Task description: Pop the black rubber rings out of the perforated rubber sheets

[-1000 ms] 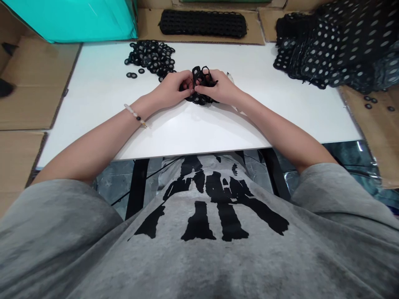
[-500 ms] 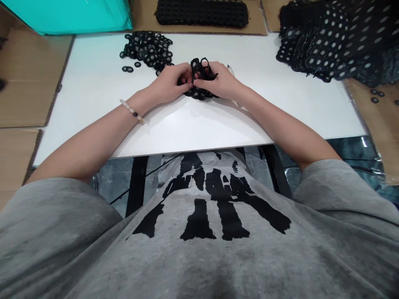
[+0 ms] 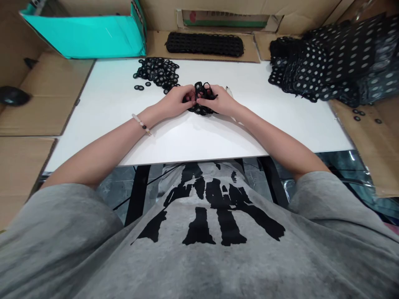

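A bunched black sheet with round holes and pale dots [image 3: 202, 109] rests on the white table between my hands. My left hand [image 3: 181, 99] has its fingers curled and pinches the left side of the sheet. From the right, my right hand [image 3: 220, 99] grips it with the thumb in front; some of its fingers are hidden behind the material. Just beyond my left hand lies a pile of small black rings with pale centres [image 3: 158, 71]. A thin pale tool [image 3: 229, 91], partly covered, shows beside my right hand.
Stacked black dotted sheets [image 3: 311, 62] lie at the back right. A black perforated bundle [image 3: 204, 45] sits on cardboard behind the white table [image 3: 187, 145]. At the back left stands a turquoise box [image 3: 93, 37]; a dark mouse-shaped object [image 3: 14, 96] is at far left.
The camera view has tilted up, so the table and objects appear lower and more of the back shows. Both hands keep hold of the dotted sheet, with little visible movement.
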Demonstrator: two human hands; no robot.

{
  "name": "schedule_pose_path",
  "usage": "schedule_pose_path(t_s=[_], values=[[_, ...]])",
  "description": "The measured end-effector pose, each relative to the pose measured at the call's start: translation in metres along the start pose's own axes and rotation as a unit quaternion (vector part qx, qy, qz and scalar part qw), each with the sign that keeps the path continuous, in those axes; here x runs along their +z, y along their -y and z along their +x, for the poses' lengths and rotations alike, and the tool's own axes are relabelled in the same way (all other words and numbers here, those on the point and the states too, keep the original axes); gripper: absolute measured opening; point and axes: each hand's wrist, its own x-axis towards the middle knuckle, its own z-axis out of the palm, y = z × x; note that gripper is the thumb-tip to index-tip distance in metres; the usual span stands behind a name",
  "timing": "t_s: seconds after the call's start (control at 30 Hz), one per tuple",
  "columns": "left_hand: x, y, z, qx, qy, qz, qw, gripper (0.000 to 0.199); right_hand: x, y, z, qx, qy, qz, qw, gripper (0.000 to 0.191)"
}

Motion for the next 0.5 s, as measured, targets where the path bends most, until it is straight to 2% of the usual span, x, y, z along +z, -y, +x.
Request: schedule_pose_path(t_s=[0.5], values=[[0.000, -0.004, -0.001, 0.000, -0.013, -0.003, 1.000, 0.023, 0.000, 0.018, -0.004, 0.000, -0.003, -0.015, 1.000, 0.046]])
